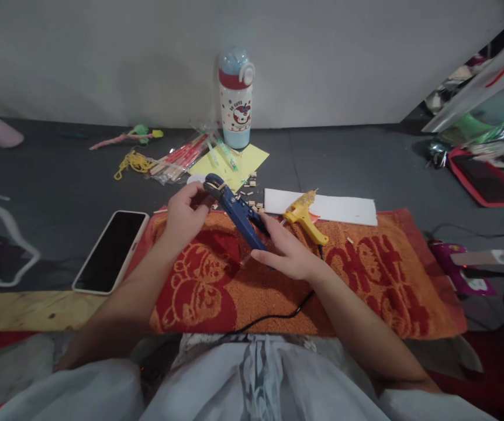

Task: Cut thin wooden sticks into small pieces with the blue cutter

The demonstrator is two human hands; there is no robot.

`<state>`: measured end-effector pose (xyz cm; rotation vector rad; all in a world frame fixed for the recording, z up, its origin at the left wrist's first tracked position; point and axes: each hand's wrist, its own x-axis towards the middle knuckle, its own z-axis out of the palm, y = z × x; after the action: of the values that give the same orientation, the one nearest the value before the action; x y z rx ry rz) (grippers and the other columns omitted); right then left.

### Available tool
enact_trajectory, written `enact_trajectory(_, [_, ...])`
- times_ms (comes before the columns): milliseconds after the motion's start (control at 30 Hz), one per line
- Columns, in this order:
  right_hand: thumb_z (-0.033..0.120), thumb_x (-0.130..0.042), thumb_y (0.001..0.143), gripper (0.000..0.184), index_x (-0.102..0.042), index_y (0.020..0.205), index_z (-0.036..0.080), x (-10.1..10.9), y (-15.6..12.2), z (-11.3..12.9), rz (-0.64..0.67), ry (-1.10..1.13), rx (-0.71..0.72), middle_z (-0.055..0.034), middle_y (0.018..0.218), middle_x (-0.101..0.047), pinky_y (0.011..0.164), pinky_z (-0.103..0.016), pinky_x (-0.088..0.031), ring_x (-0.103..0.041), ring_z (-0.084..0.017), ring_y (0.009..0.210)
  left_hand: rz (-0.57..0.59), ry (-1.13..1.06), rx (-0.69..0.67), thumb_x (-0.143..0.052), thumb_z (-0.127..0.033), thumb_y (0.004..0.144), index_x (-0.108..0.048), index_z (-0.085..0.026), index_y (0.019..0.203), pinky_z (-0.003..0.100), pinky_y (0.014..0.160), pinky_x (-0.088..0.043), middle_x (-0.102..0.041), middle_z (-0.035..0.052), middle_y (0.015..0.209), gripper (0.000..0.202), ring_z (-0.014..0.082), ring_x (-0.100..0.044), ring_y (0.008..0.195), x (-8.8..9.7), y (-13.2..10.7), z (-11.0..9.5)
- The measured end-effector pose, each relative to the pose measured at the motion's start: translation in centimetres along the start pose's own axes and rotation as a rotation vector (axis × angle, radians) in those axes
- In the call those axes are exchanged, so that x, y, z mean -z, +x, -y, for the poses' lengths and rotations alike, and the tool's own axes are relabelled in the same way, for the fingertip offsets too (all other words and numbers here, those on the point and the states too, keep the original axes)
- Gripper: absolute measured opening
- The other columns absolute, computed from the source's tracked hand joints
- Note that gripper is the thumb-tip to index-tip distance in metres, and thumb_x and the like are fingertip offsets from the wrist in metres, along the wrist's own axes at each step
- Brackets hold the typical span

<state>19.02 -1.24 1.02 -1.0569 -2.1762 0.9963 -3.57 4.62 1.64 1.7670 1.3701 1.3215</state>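
Note:
My right hand [289, 251] is wrapped around the handles of a dark blue plier-like tool [238, 219], held at a slant above the orange towel. The tool's rounded head points up and to the left. A small pale piece [222, 186] shows at its jaws. Close against that head, my left hand [186, 210] has its fingers pinched together; whatever is between them is hidden. Behind the tool, short cut bits of wooden stick [252, 182] lie scattered. A yellow glue gun [304, 216] rests to the right of my right hand, partly on a white board [344, 207].
The orange and red towel [278, 298] covers the table's front, with a black cord across it. A phone [111, 251] lies left. Behind are a bottle [235, 99], yellow paper [252, 161], bagged sticks [179, 158] and yellow string [133, 164]. A red tray [484, 181] is at right.

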Motion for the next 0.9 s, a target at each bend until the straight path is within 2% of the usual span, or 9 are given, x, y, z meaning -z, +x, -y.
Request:
enact_trajectory(333, [0.048, -0.043, 0.091, 0.064, -0.027, 0.142, 0.012, -0.11, -0.08, -0.20, 0.005, 0.031, -0.029, -0.0181, 0.141, -0.043, 0.109, -0.051, -0.031, -0.040, -0.032, 0.131, 0.028, 0.011, 0.026, -0.062, -0.025, 0.076, -0.061, -0.016, 0.075, 0.023, 0.062, -0.044, -0.062, 0.0002, 0.068, 0.008, 0.0113, -0.054, 0.064, 0.10, -0.01, 0.11])
enact_trajectory(600, [0.047, -0.043, 0.091, 0.064, -0.026, 0.141, 0.010, -0.06, -0.05, -0.24, 0.021, 0.050, -0.032, -0.0192, 0.140, -0.043, 0.108, -0.050, -0.033, -0.042, -0.031, 0.129, 0.057, -0.017, 0.074, -0.061, -0.024, 0.077, -0.058, -0.017, 0.067, 0.022, 0.049, -0.036, -0.055, -0.0027, 0.055, 0.013, 0.0082, -0.045, 0.049, 0.14, 0.09, 0.03])
enact_trajectory(900, [0.045, -0.041, 0.092, 0.060, -0.028, 0.140, 0.011, -0.25, 0.00, -0.52, 0.011, 0.056, -0.030, -0.0178, 0.140, -0.044, 0.110, -0.048, -0.032, -0.041, -0.029, 0.131, 0.047, -0.035, 0.083, -0.062, -0.026, 0.077, -0.060, -0.017, 0.069, 0.023, 0.046, -0.035, -0.056, -0.0025, 0.053, 0.012, 0.0080, -0.043, 0.045, 0.17, 0.14, 0.02])
